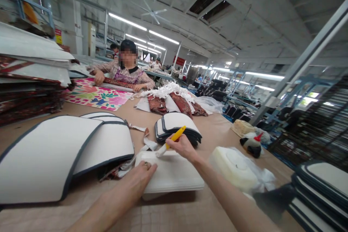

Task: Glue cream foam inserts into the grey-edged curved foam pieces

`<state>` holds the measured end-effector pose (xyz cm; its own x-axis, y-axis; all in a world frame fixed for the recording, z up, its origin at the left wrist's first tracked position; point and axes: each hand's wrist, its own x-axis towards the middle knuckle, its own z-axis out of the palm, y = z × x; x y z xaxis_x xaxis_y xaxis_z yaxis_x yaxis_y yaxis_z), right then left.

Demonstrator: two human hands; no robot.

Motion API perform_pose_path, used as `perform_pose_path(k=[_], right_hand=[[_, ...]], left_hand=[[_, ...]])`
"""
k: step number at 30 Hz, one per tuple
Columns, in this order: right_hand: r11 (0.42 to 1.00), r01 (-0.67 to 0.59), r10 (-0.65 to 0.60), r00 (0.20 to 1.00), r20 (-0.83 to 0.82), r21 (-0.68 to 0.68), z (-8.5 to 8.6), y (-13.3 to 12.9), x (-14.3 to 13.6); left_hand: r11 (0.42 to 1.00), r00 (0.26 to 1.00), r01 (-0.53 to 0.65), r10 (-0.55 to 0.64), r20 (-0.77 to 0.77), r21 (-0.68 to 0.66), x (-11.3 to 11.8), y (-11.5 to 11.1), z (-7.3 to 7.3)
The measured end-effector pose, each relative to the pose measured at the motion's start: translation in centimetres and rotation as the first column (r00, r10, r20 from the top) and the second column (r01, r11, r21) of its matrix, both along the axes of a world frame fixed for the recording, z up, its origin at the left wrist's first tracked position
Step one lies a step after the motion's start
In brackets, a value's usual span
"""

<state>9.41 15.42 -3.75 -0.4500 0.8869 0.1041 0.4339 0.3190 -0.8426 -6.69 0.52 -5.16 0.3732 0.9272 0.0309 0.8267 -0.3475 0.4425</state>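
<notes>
A brush with a yellow handle (178, 135) is gripped in my right hand (181, 147). Its pale head touches the far left part of a stack of white rectangular sheets (176, 174). My left hand (144, 172), with a ring on one finger, lies flat on the near left edge of that stack. Just beyond the brush sits a pile of white panels with dark edging (179, 121). Larger white panels with dark binding (51, 156) overlap to the left. Scrap fabric strips (148, 143) lie beside the stack.
On the right are a pale container in clear plastic (233, 168), a bottle with a red nozzle (252, 144) and more dark-edged panels (326, 185). A co-worker (127, 69) handles patterned cloth across the table. Tall layered fabric (29, 76) stands at left.
</notes>
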Motion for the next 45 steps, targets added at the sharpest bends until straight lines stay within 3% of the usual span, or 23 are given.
perform_pose_path(k=[6,9,13,18,22,27,30,35,45], right_hand=[[0.958,0.239,-0.261,0.956,0.137,0.156,1.6,0.9,8.6],[0.922,0.311,-0.340,0.935,0.102,0.229,3.4,0.1,10.5],[0.909,0.334,-0.344,0.939,-0.003,0.248,4.8,-1.5,11.1],[0.930,0.317,-0.312,0.948,-0.055,0.185,3.3,-2.2,11.1],[0.946,0.294,-0.285,0.955,-0.084,0.133,2.2,-2.0,10.5],[0.993,0.084,-0.077,0.993,-0.087,0.082,0.6,-3.1,10.7],[0.987,-0.043,0.036,0.998,0.047,0.154,-1.1,-3.9,11.4],[0.953,-0.056,-0.036,0.955,0.295,0.296,-2.1,-5.1,11.4],[0.962,-0.035,-0.050,0.952,0.302,0.270,-2.9,-6.2,11.9]], left_hand=[[0.999,0.998,-0.054,0.054,0.032,-0.003,-0.6,1.3,-2.0],[0.998,0.993,-0.062,0.062,0.102,0.005,-2.1,1.8,-2.2],[0.989,0.957,-0.150,0.139,0.254,0.022,-4.6,1.7,-1.6],[0.982,0.926,-0.126,0.167,0.340,-0.139,-6.1,1.5,-2.2],[0.981,0.924,-0.101,0.155,0.351,-0.168,-6.4,1.5,-2.8],[0.998,0.984,-0.030,0.039,0.174,-0.056,-6.1,1.1,-2.0],[0.998,0.998,0.064,-0.064,-0.008,-0.001,-5.5,0.7,-0.7],[0.983,0.963,0.184,-0.176,-0.203,0.019,-4.4,-0.1,1.0],[0.965,0.944,0.241,-0.208,-0.256,0.104,-4.1,-0.5,0.3]])
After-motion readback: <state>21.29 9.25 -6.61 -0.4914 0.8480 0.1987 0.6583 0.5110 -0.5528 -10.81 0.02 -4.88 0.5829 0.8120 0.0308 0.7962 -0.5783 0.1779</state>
